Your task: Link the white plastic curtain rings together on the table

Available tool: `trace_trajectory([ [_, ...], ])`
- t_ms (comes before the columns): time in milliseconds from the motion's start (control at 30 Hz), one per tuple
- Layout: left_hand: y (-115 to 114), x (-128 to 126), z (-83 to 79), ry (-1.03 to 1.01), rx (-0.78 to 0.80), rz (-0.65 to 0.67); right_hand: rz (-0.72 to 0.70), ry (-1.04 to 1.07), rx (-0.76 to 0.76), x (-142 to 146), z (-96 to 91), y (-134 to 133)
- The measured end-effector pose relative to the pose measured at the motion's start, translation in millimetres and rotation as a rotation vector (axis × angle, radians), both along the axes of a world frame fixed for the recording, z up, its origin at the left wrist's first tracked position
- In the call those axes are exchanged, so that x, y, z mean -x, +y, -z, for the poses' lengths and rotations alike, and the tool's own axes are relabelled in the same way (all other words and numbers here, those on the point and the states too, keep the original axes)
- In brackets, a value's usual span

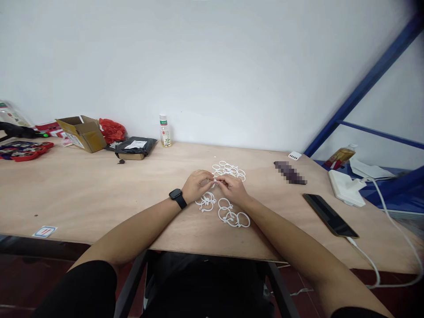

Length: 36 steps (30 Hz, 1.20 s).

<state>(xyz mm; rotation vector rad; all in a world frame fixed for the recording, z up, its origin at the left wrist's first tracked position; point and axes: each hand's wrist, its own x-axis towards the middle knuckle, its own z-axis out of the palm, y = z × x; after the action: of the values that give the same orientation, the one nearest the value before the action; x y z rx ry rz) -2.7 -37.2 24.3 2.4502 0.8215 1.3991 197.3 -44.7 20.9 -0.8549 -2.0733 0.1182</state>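
Note:
Both my hands meet at the middle of the plywood table [99, 194]. My left hand [196, 185], with a black watch on the wrist, and my right hand [233, 187] each pinch a small white plastic ring piece [215, 180] between their fingertips. A loose pile of white rings [228, 169] lies just beyond the hands. Nearer me, under the wrists, lie two small groups of white rings [206, 202] and joined rings [233, 216].
A black phone [329, 215] with a white cable lies at the right, beside a white charger block [346, 187]. A small bottle [164, 131] stands by the wall. A cardboard box [82, 132], a black parcel [135, 147] and a red tray [23, 150] sit far left.

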Motion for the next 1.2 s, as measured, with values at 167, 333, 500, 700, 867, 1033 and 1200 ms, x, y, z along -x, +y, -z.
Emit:
trace_trajectory([
  [167,-2.0,0.4,-0.5,0.046,0.066,0.001,-0.02,-0.005,0.052,0.4,-0.6,-0.7],
  [333,-4.0,0.5,-0.8,0.076,0.071,-0.003,-0.016,0.004,0.081,2.9,-3.1,-4.2],
  [500,-4.3,-1.2,-1.0,0.058,0.017,-0.023,0.006,0.021,0.06,5.4,-2.6,-5.5],
  [700,3.4,1.1,0.5,0.045,0.03,-0.072,0.096,0.039,-0.015,0.4,2.1,3.4],
  [867,11.9,11.5,1.4,0.138,0.101,-0.037,0.289,0.076,-0.042,-17.4,5.3,21.1],
  [1033,13.2,17.5,4.8,0.381,0.161,0.151,0.371,0.055,0.028,-27.5,5.5,29.4],
  [1200,14.5,13.8,10.3,0.477,0.185,0.17,0.26,0.001,0.016,-17.4,7.0,21.6],
])
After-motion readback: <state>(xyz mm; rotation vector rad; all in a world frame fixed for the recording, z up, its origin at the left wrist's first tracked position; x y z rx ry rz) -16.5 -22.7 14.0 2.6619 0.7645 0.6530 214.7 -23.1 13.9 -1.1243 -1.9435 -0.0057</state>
